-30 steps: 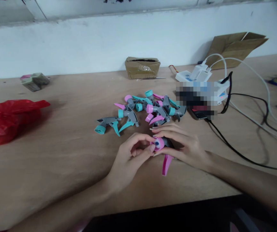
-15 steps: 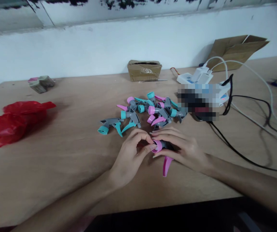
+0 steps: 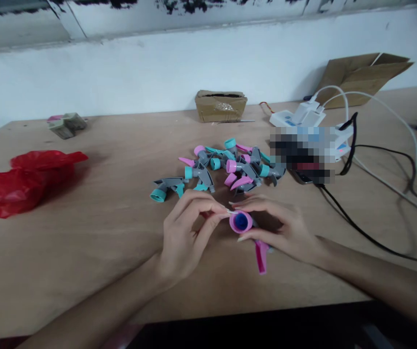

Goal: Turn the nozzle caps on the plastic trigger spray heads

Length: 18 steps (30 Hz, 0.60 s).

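Observation:
My right hand [image 3: 284,225] is closed around a trigger spray head with a pink collar [image 3: 240,222] and pink trigger [image 3: 261,257]. The collar's open end faces me and shows dark blue inside. At the collar's left rim, my left hand [image 3: 193,230] pinches a small pale piece [image 3: 231,212] between thumb and fingertips; its kind is too small to make out. Just beyond my hands lies a pile of grey spray heads [image 3: 242,167] with pink or teal collars and triggers. My right hand's fingers cover most of the held head's grey body.
A red plastic bag [image 3: 30,182] lies at the left, with small grey blocks [image 3: 66,127] behind it. By the wall stand a small cardboard box [image 3: 221,107] and a larger open carton [image 3: 361,80]. A power strip [image 3: 283,118], cables and a blurred-out item [image 3: 302,150] occupy the right.
The held spray head has turned so its collar opening faces me. My left fingertips have drawn back from inside the collar to its rim, with a small pale piece in them.

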Each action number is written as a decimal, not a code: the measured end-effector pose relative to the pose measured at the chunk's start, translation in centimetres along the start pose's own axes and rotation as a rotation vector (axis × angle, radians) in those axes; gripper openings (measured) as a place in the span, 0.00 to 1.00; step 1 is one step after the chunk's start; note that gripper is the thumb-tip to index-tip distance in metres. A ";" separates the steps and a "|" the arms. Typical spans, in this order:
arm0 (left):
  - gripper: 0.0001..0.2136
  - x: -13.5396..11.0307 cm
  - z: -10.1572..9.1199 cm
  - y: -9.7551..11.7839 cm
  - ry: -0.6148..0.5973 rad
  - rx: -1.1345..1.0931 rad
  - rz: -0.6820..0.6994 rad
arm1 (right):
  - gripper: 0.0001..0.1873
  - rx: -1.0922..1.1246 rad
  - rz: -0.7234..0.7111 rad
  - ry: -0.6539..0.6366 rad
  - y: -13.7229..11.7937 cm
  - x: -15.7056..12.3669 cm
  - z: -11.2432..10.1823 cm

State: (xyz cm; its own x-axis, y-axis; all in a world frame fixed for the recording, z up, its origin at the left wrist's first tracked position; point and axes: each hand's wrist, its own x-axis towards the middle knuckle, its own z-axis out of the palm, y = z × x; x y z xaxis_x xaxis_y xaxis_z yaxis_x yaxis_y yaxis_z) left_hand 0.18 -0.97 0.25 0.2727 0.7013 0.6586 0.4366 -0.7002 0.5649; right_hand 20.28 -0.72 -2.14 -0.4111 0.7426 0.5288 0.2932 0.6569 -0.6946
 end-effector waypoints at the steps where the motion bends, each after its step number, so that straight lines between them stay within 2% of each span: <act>1: 0.08 0.0 0.0 0.1 0.000 0.000 0.030 | 0.21 0.010 -0.016 -0.004 -0.1 0.0 0.1; 6: 0.09 -0.1 0.3 0.3 -0.077 -0.018 0.157 | 0.21 0.035 -0.012 0.004 -0.2 -0.1 0.1; 18: 0.06 0.6 0.2 0.3 -0.200 -0.095 0.133 | 0.20 0.044 -0.015 0.048 0.1 -0.2 -0.2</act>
State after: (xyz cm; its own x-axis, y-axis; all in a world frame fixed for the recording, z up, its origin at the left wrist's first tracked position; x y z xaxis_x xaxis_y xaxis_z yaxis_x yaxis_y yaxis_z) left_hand 0.62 -0.75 0.73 0.4911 0.6077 0.6241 0.3052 -0.7911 0.5301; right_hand 20.52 -0.79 -2.20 -0.3726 0.7387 0.5617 0.2483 0.6626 -0.7066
